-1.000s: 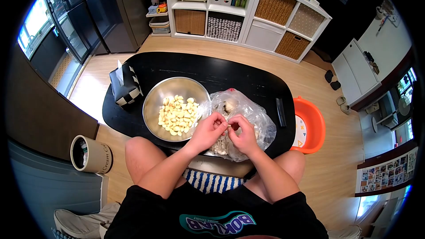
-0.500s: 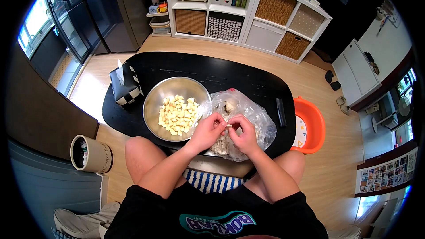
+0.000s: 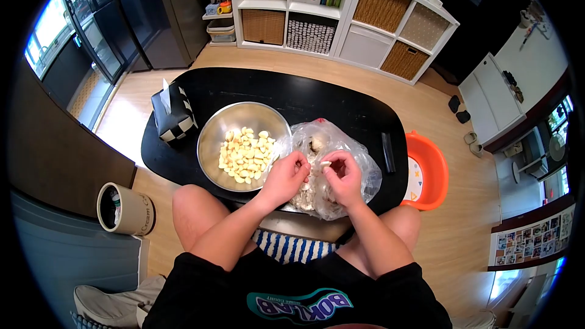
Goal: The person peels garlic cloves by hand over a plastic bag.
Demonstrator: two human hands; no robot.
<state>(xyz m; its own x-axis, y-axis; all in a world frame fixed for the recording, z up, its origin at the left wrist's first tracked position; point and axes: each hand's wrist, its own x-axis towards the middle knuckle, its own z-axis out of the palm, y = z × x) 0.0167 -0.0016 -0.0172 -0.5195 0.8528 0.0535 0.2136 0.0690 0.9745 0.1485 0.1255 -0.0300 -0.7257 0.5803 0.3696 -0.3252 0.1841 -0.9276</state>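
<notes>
A pale garlic clove is pinched between the thumb and fingers of my right hand, above a clear plastic bag. My left hand is closed just to its left, fingertips pressed together; whatever they hold is too small to make out. In the bag lie papery garlic skins and what looks like a whole garlic bulb. Left of the bag is a steel bowl, holding a heap of peeled garlic cloves. Its right edge is near my left hand.
Everything sits on a low black table. A checkered tissue box stands at its left end, and a dark strip-shaped object lies at the right. An orange tub is on the floor beside it.
My hands have drawn apart. The right one moved slightly right and up with the clove in its fingertips, while the left stayed nearly in place.
</notes>
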